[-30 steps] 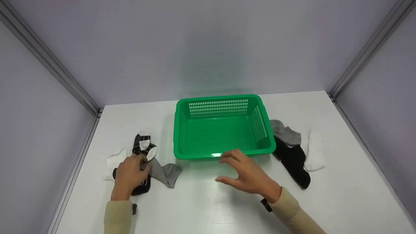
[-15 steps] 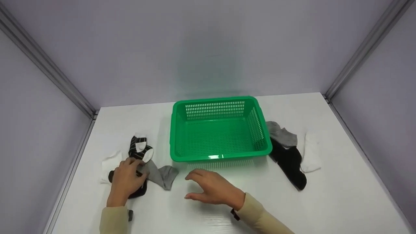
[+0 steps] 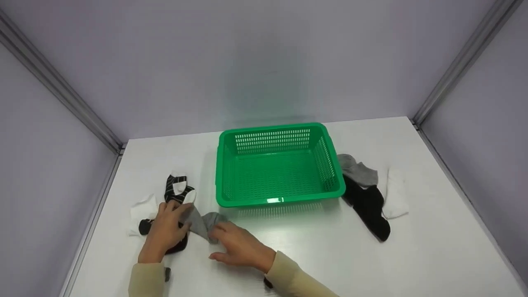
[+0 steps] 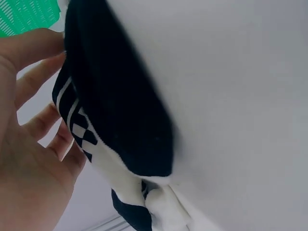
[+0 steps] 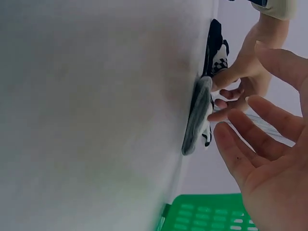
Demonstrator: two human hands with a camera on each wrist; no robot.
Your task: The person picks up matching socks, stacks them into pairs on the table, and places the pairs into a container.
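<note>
The left hand (image 3: 165, 231) pressed relaxed fingers on the socks (image 3: 175, 194) while the right hand's (image 3: 239, 247) released fingers touched the grey sock (image 3: 202, 222).

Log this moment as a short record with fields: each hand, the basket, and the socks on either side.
left hand: rests on the black patterned sock
right hand: fingertips at the grey sock; contact unclear
basket: green, nothing inside, mid-table
left pile: white sock beside the patterned one
right pile: grey sock, black sock, white sock
</note>
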